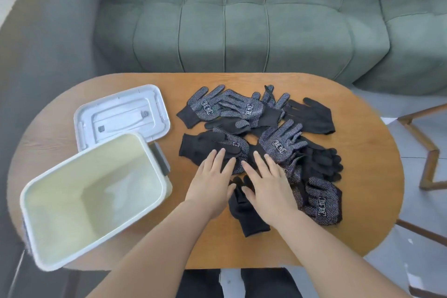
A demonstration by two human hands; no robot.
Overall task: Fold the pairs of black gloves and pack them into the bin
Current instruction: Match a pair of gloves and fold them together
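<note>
Pressing flat on the near edge of the glove pile [280,146], both grips.

- Left grip [212,185]: palm down, fingers straight and a little spread, fingertips on a glove lying dotted side up.
- Right grip [269,187]: also flat, with fingers apart. It covers part of a plain black glove [245,213] whose cuff points toward the person.
- Neither grip curls round or pinches anything.

Gloves: all loose on the counter [362,176], heaped and overlapping around its middle. Some show white-dotted palms, others plain black backs. None looks folded or paired off.

Bin [96,191]: cream inside with a white rim, at the counter's near left, well clear of the pile. No glove shows in it. Its lid [121,113] lies flat just behind it. A green sofa [242,31] stands beyond the counter.

Step in hand, as I judge it: the very start, feeling out a first pair. Nothing is packed yet.

Next move calls for:
- choosing two gloves that match, probably the ones under the grips
- drawing them free without dragging their tangled neighbours along
- laying one squarely on the other before folding, since the fabric looks limp and edges will slip unless pinned
- carrying the folded pair left to the bin
</note>
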